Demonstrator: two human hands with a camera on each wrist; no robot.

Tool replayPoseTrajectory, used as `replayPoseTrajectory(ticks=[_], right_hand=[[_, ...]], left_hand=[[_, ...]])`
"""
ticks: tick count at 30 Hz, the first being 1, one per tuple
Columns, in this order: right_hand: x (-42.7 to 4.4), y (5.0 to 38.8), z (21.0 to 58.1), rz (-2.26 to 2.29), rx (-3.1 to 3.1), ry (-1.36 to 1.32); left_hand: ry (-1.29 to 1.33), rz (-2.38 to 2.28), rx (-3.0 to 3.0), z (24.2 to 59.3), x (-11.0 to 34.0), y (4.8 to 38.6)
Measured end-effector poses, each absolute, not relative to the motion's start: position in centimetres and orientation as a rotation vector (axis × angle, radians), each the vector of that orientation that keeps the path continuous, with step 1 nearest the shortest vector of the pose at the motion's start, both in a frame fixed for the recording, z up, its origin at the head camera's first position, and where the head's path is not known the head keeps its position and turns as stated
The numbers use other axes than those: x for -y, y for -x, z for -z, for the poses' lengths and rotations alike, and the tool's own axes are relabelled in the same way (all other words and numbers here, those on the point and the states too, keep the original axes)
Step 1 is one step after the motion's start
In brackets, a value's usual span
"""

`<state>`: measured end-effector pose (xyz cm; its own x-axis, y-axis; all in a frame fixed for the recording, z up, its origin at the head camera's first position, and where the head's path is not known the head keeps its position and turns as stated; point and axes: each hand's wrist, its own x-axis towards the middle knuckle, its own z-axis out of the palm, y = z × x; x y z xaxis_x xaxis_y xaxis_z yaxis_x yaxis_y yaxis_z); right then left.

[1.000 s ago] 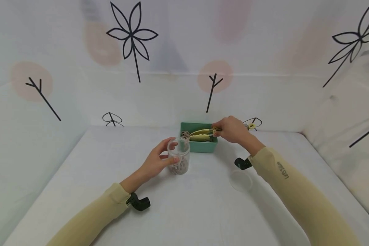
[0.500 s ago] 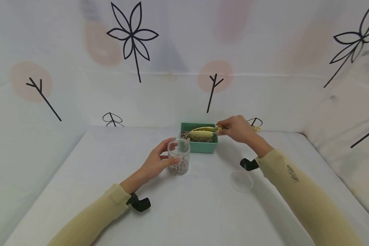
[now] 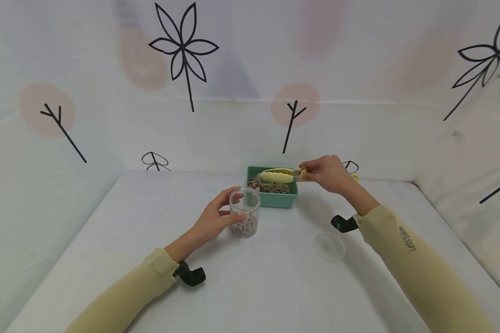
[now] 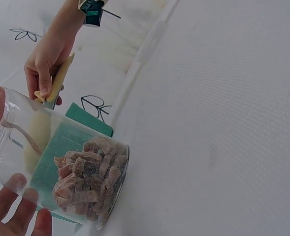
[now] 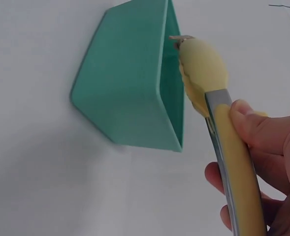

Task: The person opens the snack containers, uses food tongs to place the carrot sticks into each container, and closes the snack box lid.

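My left hand point(image 3: 210, 222) grips a clear jar point(image 4: 16, 125) around its side on the table. Brownish, powder-dusted strips point(image 4: 88, 182) lie at the jar's bottom, and one longer strip point(image 4: 24, 135) lies near its mouth. Pinched in my right hand point(image 3: 327, 174) are yellow tongs with metal arms point(image 5: 236, 169). Their yellow heads point(image 3: 277, 176) are over the green box point(image 3: 277, 200), just behind the jar. More brown strips point(image 3: 275, 188) lie inside that box. A bit of brown strip point(image 5: 181, 38) shows at the tips of the tongs in the right wrist view.
A clear round lid point(image 3: 329, 247) lies flat on the white table point(image 3: 266, 286), to the right of the jar. Behind the box rises a white backdrop point(image 3: 233, 134) with plant drawings. Black cameras point(image 3: 191, 275) are strapped at both wrists.
My right hand has drawn back to the right with the tongs, whose heads moved from the jar's rim to over the box. The left hand keeps its hold on the jar.
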<state>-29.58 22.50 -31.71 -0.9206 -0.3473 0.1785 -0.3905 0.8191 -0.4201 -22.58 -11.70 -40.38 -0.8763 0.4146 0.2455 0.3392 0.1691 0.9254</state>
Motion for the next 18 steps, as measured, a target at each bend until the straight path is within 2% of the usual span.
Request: replayPoseTrajectory(ticks=[6,18], right_hand=[[-23.1,29.2,30.9,-0.770,2.940,-0.497],[-23.4,28.2,29.6,-0.778,2.951,-0.487]], left_hand=[[-0.771,-1.840,-2.347,40.4,11.6,22.6],[-0.770,-1.822,-2.351,40.4,11.7,22.6]])
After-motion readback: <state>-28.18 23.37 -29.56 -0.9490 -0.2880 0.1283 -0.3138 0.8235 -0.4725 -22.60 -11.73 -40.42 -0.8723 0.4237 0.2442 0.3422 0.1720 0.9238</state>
